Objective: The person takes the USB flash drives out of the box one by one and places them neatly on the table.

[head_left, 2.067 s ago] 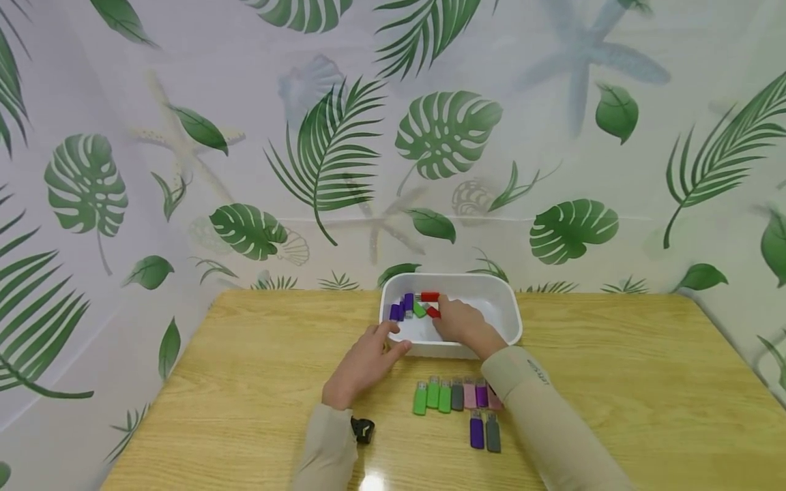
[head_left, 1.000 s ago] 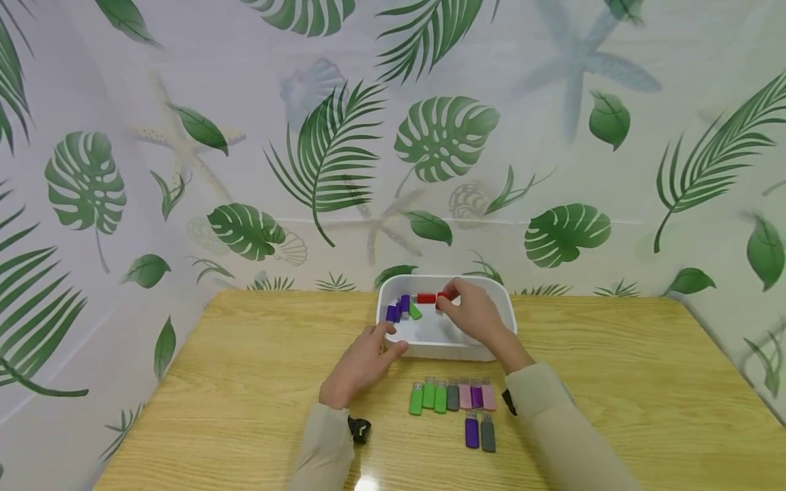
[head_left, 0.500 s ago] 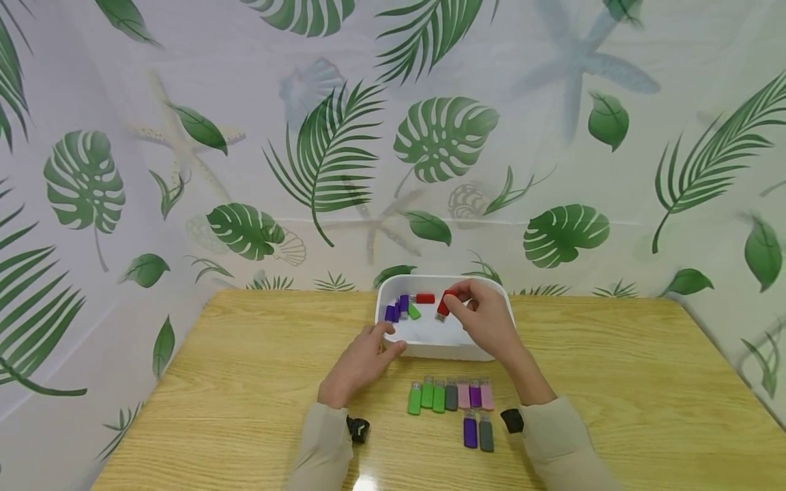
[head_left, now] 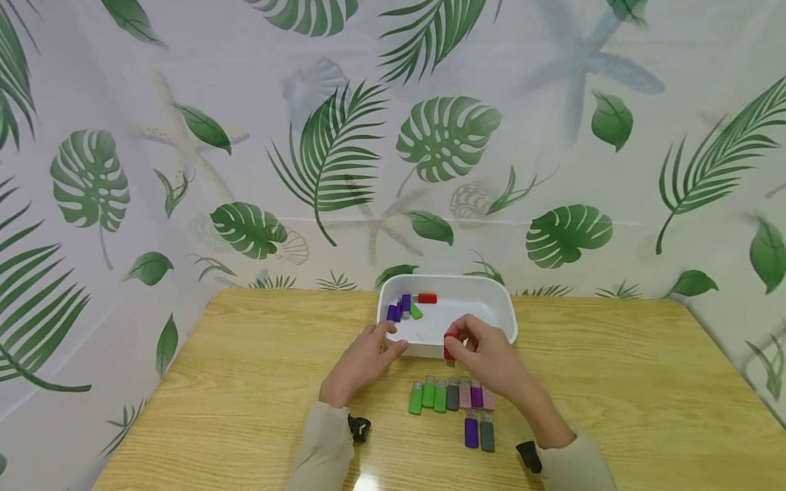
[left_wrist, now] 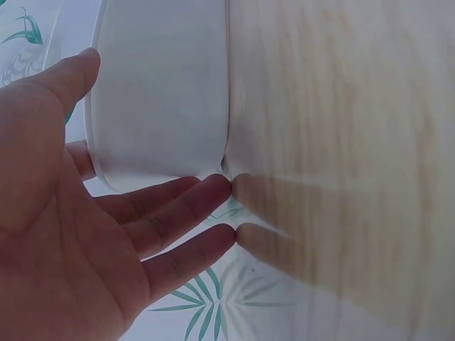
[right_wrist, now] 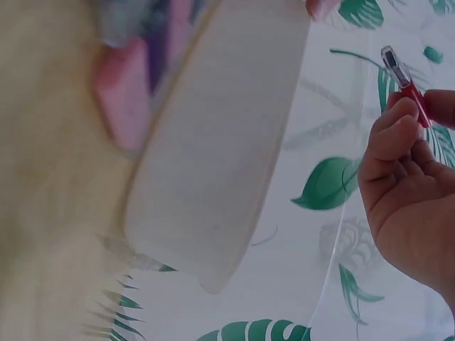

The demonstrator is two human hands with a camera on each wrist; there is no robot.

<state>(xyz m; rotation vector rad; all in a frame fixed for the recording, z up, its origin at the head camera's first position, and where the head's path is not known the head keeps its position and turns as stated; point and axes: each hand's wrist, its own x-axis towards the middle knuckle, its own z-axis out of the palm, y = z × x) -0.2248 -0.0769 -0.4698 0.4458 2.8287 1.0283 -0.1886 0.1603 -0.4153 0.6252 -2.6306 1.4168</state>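
My right hand (head_left: 491,354) pinches a red USB flash drive (head_left: 450,346) over the front rim of a white plastic bin (head_left: 510,314). Its metal plug points toward me; in the right wrist view, thumb and fingertips grip the red body (right_wrist: 416,105). My left hand (head_left: 362,361) rests at the bin's front left corner. In the left wrist view its fingers (left_wrist: 181,259) are loosely extended, the thumb touching the rim. Inside the bin lie another red drive (head_left: 427,299), a green drive (head_left: 416,311) and several purple drives (head_left: 406,305).
On the wooden table (head_left: 276,354), in front of the bin, several drives stand in a row: green (head_left: 429,393), grey (head_left: 452,395), pink (head_left: 464,395) and purple. Nearer me lie a purple drive (head_left: 471,431) and a grey one (head_left: 487,434). A leaf-print cloth (head_left: 393,170) hangs behind.
My right hand has picked the red flash drive out of the bin, turned it plug toward me, and moved it nearer, over the front rim. The left hand has stayed at the corner.
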